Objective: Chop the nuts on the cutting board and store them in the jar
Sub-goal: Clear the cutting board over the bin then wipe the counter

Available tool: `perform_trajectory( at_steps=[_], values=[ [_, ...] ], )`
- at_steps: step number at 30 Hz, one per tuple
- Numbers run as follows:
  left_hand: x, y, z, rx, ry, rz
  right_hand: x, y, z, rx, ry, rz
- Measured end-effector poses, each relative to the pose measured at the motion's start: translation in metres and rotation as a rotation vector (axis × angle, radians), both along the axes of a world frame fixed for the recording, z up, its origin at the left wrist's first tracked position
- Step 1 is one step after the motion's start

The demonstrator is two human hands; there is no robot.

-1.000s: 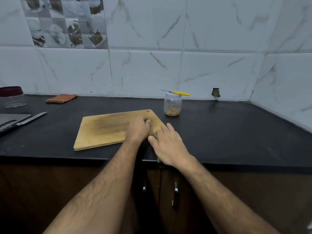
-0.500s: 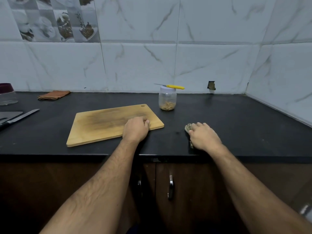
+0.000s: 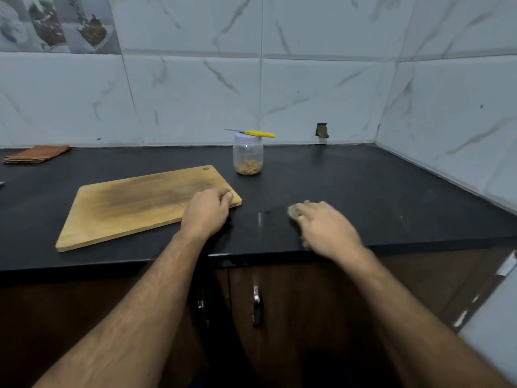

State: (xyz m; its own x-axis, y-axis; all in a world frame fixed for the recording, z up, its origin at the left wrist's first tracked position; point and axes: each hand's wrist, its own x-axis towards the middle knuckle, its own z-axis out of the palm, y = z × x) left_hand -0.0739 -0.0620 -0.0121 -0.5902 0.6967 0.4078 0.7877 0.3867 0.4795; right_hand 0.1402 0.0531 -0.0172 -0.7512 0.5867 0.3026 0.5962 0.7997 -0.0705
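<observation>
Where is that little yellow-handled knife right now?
In the head view, the yellow-handled knife lies flat across the lid of the jar, at the back of the counter just beyond the cutting board.

Black counter [image 3: 363,191], yellow-handled knife [image 3: 253,133]

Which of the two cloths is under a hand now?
The greenish cloth under the right hand, right of the cutting board; the folded orange cloth lies untouched by the wall.

I see open bench [image 3: 377,191] right of the jar [image 3: 248,158]; the cutting board [image 3: 134,203] and jar crowd the left.
</observation>
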Motion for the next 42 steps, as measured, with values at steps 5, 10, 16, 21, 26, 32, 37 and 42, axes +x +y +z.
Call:
perform_trajectory(
  at_steps=[5, 10, 16, 21, 26, 32, 37, 42],
  values=[
    [0.012, 0.008, 0.006, -0.042, -0.014, -0.010, -0.008, 0.030, 0.019, -0.131, -0.018, -0.205],
    [0.005, 0.017, 0.011, -0.110, -0.005, 0.000, -0.110, 0.001, 0.004, -0.095, -0.005, 0.076],
    [-0.011, 0.033, 0.005, -0.203, 0.059, 0.075, -0.141, 0.063, 0.003, -0.069, -0.171, 0.065],
    [-0.017, 0.038, 0.009, -0.246, 0.100, 0.118, -0.088, 0.125, 0.012, -0.228, -0.094, -0.287],
    [-0.013, 0.052, 0.026, -0.302, 0.075, 0.094, -0.131, 0.077, 0.018, -0.435, 0.174, -0.097],
    [-0.024, 0.067, 0.027, -0.350, 0.129, 0.141, -0.179, 0.057, 0.008, -0.420, 0.213, 0.070],
    [-0.033, 0.073, 0.024, -0.331, 0.085, 0.210, -0.167, 0.096, 0.015, -0.246, 0.154, -0.199],
    [-0.020, 0.078, 0.021, -0.382, 0.116, 0.258, -0.125, 0.136, 0.013, -0.204, 0.077, -0.405]
  ],
)
